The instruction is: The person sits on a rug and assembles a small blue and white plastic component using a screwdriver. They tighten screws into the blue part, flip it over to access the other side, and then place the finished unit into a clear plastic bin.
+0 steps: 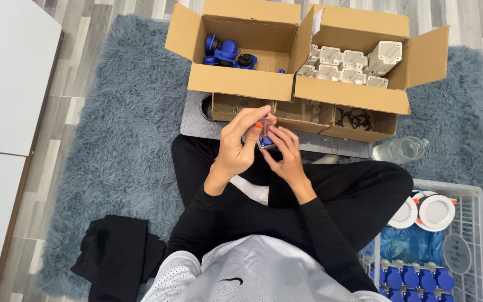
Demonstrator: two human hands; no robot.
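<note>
You sit cross-legged on the grey rug, both hands raised over your lap, just in front of the grey board.

Left hand: fingers curled narrow around a small part, thumb and forefinger pinching its top. The part is blue at the base, with a reddish piece above; its exact shape is too small to tell.

Right hand: fingers closed on the same part from the other side, fingertips touching its blue base. Both hands hold it between them, directly over your knees.

Taking the grey board as landmark:
- On it, three small open trays in a row; the right one holds black rings, the others hold small pale bits I cannot make out.
- Just beyond it, two open cardboard boxes side by side. The left box holds blue plugs at its back wall. The right box is packed with white plastic housings.
- At its right end, a clear plastic bottle lying on its side on the rug.
- Nearer to you and to the right, a white wire basket holding white round lamps, a blue bag and a row of blue sockets.
- Nearer and to the left, a crumpled black cloth on the rug.
</note>
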